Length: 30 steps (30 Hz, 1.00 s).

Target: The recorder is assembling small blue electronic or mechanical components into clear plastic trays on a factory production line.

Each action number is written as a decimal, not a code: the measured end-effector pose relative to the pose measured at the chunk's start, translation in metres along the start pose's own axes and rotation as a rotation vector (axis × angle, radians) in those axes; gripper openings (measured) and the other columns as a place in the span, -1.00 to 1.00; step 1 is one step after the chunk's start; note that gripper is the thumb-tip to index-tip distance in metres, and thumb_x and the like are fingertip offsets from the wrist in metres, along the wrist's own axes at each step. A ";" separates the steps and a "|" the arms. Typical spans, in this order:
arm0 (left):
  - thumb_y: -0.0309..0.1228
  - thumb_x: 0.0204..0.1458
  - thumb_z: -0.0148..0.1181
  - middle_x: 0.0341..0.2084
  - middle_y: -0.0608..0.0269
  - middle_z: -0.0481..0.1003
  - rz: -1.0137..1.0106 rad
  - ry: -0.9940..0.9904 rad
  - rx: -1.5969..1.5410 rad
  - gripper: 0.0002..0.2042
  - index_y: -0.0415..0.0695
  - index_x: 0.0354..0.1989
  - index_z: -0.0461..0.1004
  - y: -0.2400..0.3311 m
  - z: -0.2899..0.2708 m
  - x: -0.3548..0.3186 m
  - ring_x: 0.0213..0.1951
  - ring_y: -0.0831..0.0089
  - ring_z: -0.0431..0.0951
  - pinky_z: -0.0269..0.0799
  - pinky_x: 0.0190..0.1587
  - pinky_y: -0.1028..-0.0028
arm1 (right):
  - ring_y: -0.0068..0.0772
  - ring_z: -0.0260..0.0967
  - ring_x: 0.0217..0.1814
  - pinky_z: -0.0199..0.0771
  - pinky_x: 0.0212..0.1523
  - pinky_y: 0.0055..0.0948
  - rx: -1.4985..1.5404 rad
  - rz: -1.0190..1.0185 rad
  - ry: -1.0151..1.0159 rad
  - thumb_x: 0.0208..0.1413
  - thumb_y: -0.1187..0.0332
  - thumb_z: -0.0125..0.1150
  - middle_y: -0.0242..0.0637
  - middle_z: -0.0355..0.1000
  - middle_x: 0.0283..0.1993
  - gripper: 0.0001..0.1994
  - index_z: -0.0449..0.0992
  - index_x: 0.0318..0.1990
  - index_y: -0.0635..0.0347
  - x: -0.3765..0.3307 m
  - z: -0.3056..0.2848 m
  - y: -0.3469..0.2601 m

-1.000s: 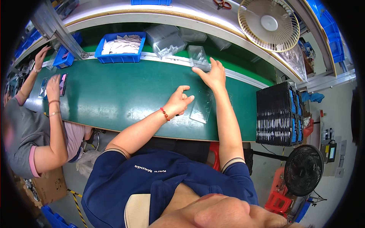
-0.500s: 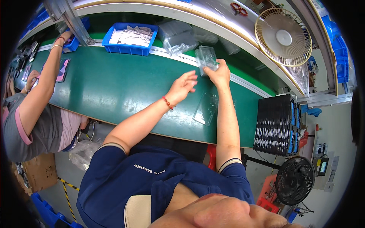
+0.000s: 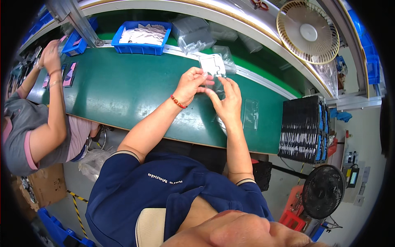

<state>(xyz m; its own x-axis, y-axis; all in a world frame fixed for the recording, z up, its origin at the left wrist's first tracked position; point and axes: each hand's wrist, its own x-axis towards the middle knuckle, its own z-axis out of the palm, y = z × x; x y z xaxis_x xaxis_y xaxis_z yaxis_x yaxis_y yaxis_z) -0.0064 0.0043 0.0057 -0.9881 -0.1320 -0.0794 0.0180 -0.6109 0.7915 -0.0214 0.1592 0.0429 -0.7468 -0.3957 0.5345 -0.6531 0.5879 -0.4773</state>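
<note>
Both hands meet over the far half of the green tabletop (image 3: 123, 94). The left hand (image 3: 190, 84) and the right hand (image 3: 225, 101) pinch a clear plastic sleeve (image 3: 214, 72) between closed fingers, holding it just above the surface. The sleeve's long axis runs roughly away from the person, its upper end pointing toward the silver rail (image 3: 263, 78) along the far edge. To the left the green surface lies bare as far as the blue bin (image 3: 142, 35) of white pieces and a co-worker's arm (image 3: 57, 107). To the right, a second clear sleeve (image 3: 250, 115) lies flat near the right hand, and a black rack (image 3: 302, 129) stands at the tabletop's right end. Clear bags (image 3: 191, 35) are piled beyond the rail, well behind the hands. The near edge runs just below the forearms.
</note>
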 end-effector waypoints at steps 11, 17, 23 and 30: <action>-0.41 0.18 0.09 -0.24 -0.01 0.54 -0.160 -0.034 0.083 -0.85 -0.19 -0.16 0.33 -0.002 0.018 -0.049 -0.24 0.32 0.61 0.60 -0.36 0.45 | -0.03 0.20 0.10 0.27 0.07 -0.19 -0.066 -0.038 0.032 -0.09 0.42 0.35 -0.08 0.33 0.05 -0.72 0.62 -0.15 0.05 -0.047 -0.040 -0.008; -0.42 0.17 0.11 -0.21 -0.03 0.52 -0.095 -0.053 0.128 -0.82 -0.21 -0.13 0.33 -0.006 0.024 -0.061 -0.22 0.31 0.60 0.62 -0.32 0.45 | -0.08 0.11 0.14 0.05 0.13 -0.11 -0.161 -0.076 -0.015 -0.19 0.25 0.43 -0.18 0.27 0.14 -0.60 0.61 -0.08 -0.08 -0.077 -0.047 -0.026; -0.41 0.16 0.12 -0.18 -0.07 0.51 -0.100 -0.064 0.127 -0.80 -0.22 -0.12 0.32 -0.008 0.035 -0.068 -0.21 0.27 0.60 0.62 -0.33 0.44 | -0.16 0.17 0.09 0.08 0.08 -0.18 -0.152 -0.095 0.104 -0.19 0.30 0.41 -0.29 0.37 0.03 -0.72 0.64 -0.21 -0.05 -0.090 -0.046 -0.026; -0.39 0.16 0.12 -0.18 -0.08 0.50 -0.053 0.015 0.275 -0.78 -0.25 -0.11 0.36 -0.003 0.035 -0.060 -0.18 0.21 0.59 0.62 -0.30 0.38 | -0.23 0.34 -0.17 0.28 -0.11 -0.34 0.293 0.173 0.168 -0.03 0.47 0.27 -0.26 0.45 -0.25 -0.97 0.58 -0.40 0.18 -0.141 -0.088 -0.025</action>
<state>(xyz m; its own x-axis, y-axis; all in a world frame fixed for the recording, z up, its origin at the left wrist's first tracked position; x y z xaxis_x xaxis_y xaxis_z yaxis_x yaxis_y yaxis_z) 0.0470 0.0412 0.0298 -0.9841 -0.1187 -0.1323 -0.0775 -0.3829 0.9205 0.1111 0.2625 0.0409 -0.8343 -0.1723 0.5237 -0.5451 0.3996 -0.7370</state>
